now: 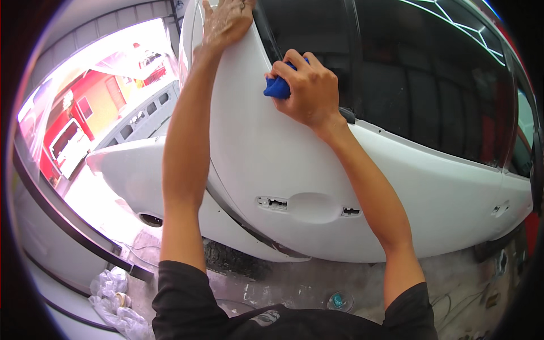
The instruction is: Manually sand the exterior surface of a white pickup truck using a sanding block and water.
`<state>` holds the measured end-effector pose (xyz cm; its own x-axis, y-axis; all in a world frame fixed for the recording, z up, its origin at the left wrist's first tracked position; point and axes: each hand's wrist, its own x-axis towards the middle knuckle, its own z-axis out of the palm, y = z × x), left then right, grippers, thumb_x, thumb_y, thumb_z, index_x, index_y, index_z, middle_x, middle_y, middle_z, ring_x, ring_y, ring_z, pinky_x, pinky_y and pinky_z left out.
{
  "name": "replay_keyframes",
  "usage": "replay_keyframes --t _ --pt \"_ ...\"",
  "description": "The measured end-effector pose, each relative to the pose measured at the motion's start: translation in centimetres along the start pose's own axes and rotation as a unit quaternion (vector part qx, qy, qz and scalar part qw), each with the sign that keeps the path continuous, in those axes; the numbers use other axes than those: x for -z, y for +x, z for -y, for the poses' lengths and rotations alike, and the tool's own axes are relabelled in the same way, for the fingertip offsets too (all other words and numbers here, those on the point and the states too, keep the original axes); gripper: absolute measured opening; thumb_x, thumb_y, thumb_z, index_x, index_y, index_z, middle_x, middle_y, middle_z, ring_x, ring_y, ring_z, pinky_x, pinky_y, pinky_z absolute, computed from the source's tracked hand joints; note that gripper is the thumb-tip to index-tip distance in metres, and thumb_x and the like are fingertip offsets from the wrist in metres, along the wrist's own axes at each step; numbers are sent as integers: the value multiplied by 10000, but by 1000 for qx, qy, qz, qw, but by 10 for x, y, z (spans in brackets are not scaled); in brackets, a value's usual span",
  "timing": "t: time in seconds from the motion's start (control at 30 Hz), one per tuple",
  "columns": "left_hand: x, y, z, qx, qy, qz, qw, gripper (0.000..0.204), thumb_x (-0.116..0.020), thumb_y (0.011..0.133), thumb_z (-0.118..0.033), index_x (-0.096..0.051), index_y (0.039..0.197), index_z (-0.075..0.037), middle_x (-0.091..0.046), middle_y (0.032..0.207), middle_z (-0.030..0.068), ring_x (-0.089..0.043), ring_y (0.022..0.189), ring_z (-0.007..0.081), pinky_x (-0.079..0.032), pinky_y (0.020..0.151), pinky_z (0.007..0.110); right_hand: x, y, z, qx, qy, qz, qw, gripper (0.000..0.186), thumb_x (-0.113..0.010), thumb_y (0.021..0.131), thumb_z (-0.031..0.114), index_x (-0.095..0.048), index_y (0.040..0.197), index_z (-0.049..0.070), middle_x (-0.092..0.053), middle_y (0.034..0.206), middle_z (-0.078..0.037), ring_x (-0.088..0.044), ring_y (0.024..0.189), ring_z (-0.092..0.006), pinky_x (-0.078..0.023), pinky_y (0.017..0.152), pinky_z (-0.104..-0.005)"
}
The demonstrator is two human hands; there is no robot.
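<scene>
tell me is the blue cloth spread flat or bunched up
Bunched up: the blue cloth is a small wad clenched in the right hand, pressed on the white car door.

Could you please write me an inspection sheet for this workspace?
Surface: white car door, handle removed, recess open.
Job's things: blue cloth, bunched against the door below the window.
Clutter: crumpled plastic bags; small round container on the floor.
Grippers: left hand flat on the door's upper edge; right hand closed on the cloth.
Cables: thin cords on the floor.
Surroundings: white fender; red building outside.
</scene>
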<state>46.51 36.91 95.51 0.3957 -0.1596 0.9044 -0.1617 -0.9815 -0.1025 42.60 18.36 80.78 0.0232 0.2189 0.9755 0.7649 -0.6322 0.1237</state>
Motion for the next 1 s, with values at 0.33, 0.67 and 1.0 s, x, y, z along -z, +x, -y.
replay_keyframes --t 0.33,0.67,1.0 --pt "-8 -11 -20 61 22 -39 997 641 -339 1091 -420 -293 1589 -19 -292 1653 201 -218 1557 363 -79 1254 604 0 0 0 18 7 -30 999 207 -793 678 171 -698 862 167 -619 903 3 -633 776 -239 -566 611 -383" --pt "-4 -2 -25 67 -8 -31 997 659 -382 1078 -413 -288 1589 -7 -274 1659 211 -206 1560 366 -83 1253 608 1 1 3 17 23 -35 999 254 -772 618 150 -698 861 140 -620 911 -4 -628 793 -249 -563 616 -392" --pt "0 40 21 35 -7 -38 999 690 -294 1090 -484 -304 1584 -2 -309 1645 216 -232 1548 369 -153 1259 544 0 1 2 -9 42 -29 999 198 -819 679 163 -691 829 185 -627 881 20 -646 775 -216 -566 630 -373"
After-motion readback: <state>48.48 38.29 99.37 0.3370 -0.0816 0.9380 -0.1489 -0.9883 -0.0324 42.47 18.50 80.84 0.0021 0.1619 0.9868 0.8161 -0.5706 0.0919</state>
